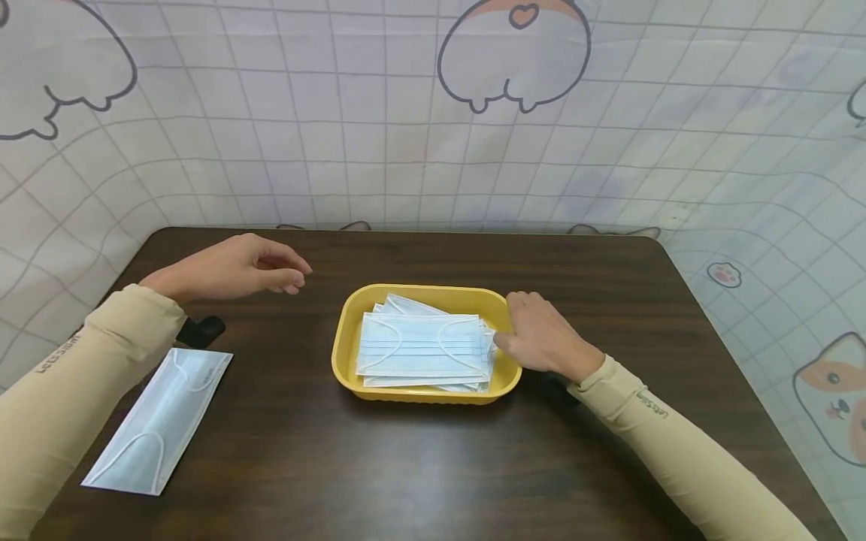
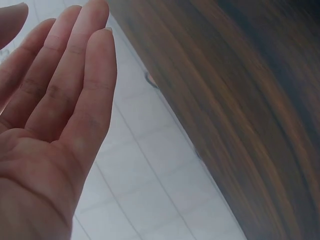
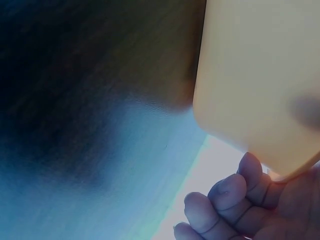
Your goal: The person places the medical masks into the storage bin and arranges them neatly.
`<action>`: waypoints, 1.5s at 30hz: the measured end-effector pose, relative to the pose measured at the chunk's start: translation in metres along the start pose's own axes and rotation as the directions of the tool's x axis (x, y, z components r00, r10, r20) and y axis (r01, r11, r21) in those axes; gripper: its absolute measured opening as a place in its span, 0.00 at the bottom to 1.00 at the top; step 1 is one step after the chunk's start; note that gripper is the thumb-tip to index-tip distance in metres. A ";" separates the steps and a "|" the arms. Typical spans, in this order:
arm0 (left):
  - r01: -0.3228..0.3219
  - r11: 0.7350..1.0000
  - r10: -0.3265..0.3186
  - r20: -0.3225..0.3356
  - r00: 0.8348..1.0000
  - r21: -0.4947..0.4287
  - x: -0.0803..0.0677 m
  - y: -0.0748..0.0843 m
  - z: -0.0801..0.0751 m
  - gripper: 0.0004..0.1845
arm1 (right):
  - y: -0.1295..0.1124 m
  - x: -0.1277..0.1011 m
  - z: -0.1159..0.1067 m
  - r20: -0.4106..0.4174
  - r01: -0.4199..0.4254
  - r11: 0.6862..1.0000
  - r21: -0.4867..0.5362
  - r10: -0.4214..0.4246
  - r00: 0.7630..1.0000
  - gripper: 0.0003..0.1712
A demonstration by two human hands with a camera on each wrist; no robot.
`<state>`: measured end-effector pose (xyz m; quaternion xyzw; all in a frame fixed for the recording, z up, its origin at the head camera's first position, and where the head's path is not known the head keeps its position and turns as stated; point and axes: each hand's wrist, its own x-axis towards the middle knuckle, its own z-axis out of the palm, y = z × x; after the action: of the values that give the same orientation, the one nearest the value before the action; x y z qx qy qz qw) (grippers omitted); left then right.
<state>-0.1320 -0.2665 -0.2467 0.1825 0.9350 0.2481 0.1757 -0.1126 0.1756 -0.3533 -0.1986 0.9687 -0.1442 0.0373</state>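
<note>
**Hands on either side of a tray of face masks**

A person's right hand (image 1: 541, 334) rests on the right rim of a yellow tray (image 1: 352, 315), thumb at the edge of the stack of masks (image 1: 425, 347) inside; in the right-wrist view its fingers (image 3: 220, 195) are curled in against the tray's outer wall. Whether the thumb actually pinches a mask cannot be told from these views. The left hand (image 1: 233, 267) hovers above the table (image 1: 433, 458) at the far left, holding nothing; the left-wrist view shows its fingers (image 2: 90, 85) straight and close together, palm exposed.

Both arms wear beige sleeves (image 1: 81, 376) printed with small dark lettering near the wrist; it appears to read "LetsSlim", though the print is small and partly turned away.

The masks are pale blue, pleated and rectangular, with white ear loops lying across the top one. They sit slightly fanned in the shallow, round-cornered tray at the centre of the dark wooden table. One more mask (image 1: 162, 417), folded in half lengthwise, lies flat near the table's front left corner, well apart from the tray. Behind the table hangs a white grid-patterned cloth (image 1: 338, 120) with cartoon animals.
</note>
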 end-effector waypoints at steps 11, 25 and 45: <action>0.062 0.996 -0.059 -0.055 0.997 0.061 -0.037 -0.043 -0.011 0.21 | 0.004 -0.001 0.000 -0.004 0.006 1.000 -0.012 -0.006 1.000 0.20; 0.099 0.991 -0.096 -0.042 0.995 0.090 -0.097 -0.125 0.003 0.20 | 0.003 0.001 0.005 0.005 0.010 1.000 -0.010 -0.010 1.000 0.20; 0.397 0.918 -0.393 0.129 0.910 -0.005 -0.120 -0.181 0.027 0.39 | 0.004 0.001 0.003 0.000 0.005 1.000 -0.021 -0.005 1.000 0.20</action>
<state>-0.0624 -0.4542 -0.3357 0.0021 0.9357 0.2100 0.2835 -0.1141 0.1779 -0.3575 -0.2016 0.9696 -0.1343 0.0347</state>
